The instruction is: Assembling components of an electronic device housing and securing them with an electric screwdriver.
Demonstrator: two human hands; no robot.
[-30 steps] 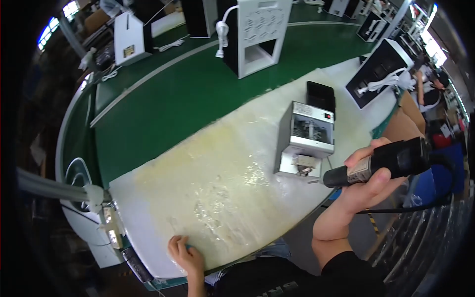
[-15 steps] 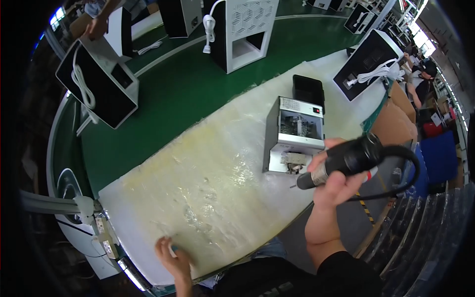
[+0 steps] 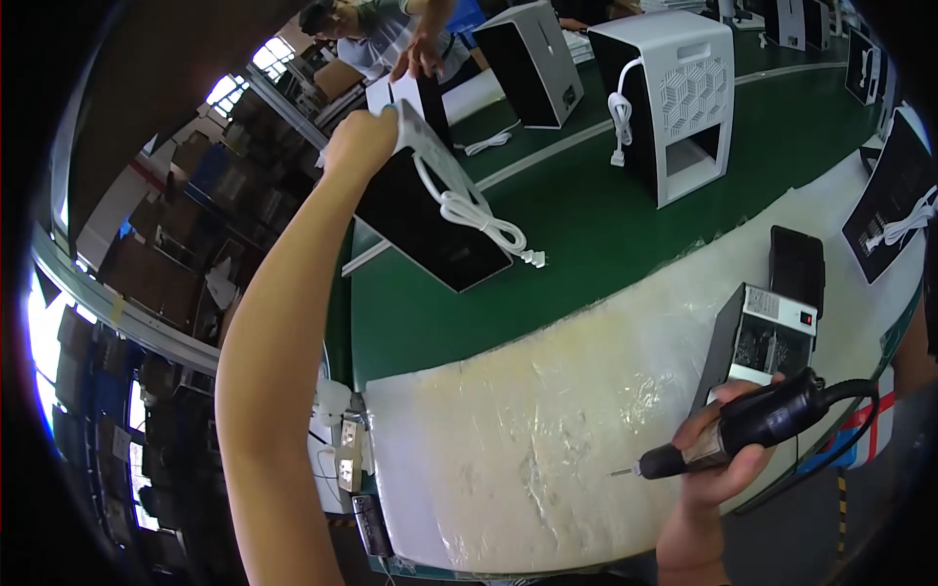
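Observation:
At the far left, my left hand (image 3: 362, 142) grips the top edge of a black-and-white appliance housing (image 3: 420, 220); its fingertips are partly hidden behind that edge. The housing tilts on the green conveyor, and a bundled white power cord (image 3: 479, 217) with a plug hangs on it. My right hand (image 3: 728, 479) is wrapped around a black corded electric screwdriver (image 3: 772, 415), whose thin bit points left above the plastic-covered mat (image 3: 508, 430). Just beyond the screwdriver stands a grey metal box (image 3: 782, 307) with a red switch, its lower part hidden by tool and hand.
A black tray (image 3: 796, 264) lies behind the metal box. Another white appliance (image 3: 696, 107) with a patterned grille stands on the green conveyor (image 3: 557, 234), and one more dark panel unit (image 3: 894, 195) leans at right. Across the conveyor, a co-worker's hand (image 3: 420, 57) is above another housing.
My left hand has gone from the mat's near edge to the tilted housing and taken hold of it. The view has swung left. The screwdriver stays in my right hand.

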